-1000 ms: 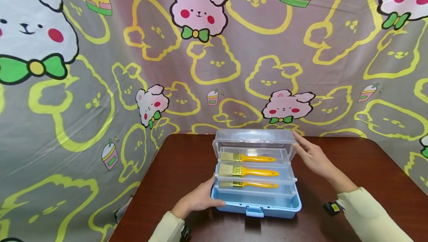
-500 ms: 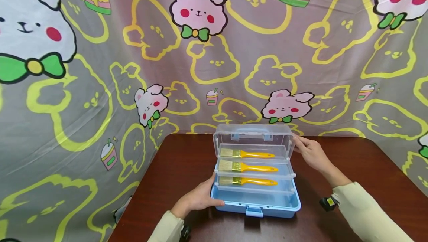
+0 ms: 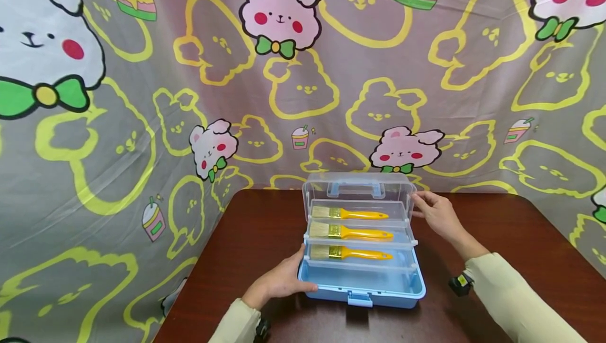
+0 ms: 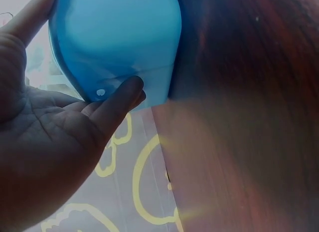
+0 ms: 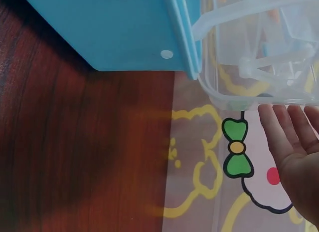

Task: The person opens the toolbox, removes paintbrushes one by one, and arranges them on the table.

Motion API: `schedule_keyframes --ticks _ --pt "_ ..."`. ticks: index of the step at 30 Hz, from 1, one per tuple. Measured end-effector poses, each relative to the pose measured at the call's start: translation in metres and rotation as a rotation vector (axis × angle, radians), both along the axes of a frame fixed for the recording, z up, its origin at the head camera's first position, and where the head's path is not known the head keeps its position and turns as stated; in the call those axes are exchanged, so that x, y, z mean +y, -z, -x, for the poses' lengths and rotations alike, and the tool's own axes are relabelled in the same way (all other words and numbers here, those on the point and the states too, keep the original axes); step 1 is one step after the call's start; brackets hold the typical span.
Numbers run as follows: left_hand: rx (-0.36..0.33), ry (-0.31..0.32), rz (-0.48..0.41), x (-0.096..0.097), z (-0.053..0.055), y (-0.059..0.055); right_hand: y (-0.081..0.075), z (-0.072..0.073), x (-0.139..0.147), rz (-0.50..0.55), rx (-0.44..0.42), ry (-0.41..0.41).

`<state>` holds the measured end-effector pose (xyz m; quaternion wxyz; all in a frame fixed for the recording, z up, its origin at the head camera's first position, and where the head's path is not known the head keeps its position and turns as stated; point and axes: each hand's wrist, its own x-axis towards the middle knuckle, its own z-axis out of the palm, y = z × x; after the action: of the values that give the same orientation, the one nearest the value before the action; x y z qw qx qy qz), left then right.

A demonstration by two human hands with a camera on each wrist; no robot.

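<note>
A light-blue toolbox with a clear lid stands open on the table. Clear tiered trays fan upward inside it. Each visible tier bears one paintbrush with a yellow handle: an upper brush, a middle brush and a lower brush. My left hand holds the box's left front corner, thumb at the front and fingers along the side wall. With fairly straight fingers, my right hand touches the lid's right edge; the right wrist view shows its fingertips against the rim.
Dark brown wood table surrounds the box, with a patterned cloth hanging behind and to the left. A latch sits on the box's front. The lid's blue handle shows through the clear plastic.
The lid has swung further back, bringing its handle into sight. The trays and brushes have risen and spread a little. My right hand moved with the lid edge; the left stayed put.
</note>
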<state>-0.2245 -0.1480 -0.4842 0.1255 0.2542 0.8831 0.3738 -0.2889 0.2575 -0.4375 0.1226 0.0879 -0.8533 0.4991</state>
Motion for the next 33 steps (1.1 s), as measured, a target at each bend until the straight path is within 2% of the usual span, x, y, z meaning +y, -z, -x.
schedule_keyframes --ticks 8,27,33 --pt "-0.017 -0.031 0.042 0.002 0.0 -0.002 0.003 0.006 0.0 -0.005 0.014 0.003" --pt "-0.029 -0.016 -0.016 0.003 0.001 0.0 0.01 0.019 0.002 -0.028 -0.039 0.016" --pt "-0.048 -0.03 -0.022 0.003 0.001 0.001 0.011 0.024 0.003 -0.086 -0.039 0.016"
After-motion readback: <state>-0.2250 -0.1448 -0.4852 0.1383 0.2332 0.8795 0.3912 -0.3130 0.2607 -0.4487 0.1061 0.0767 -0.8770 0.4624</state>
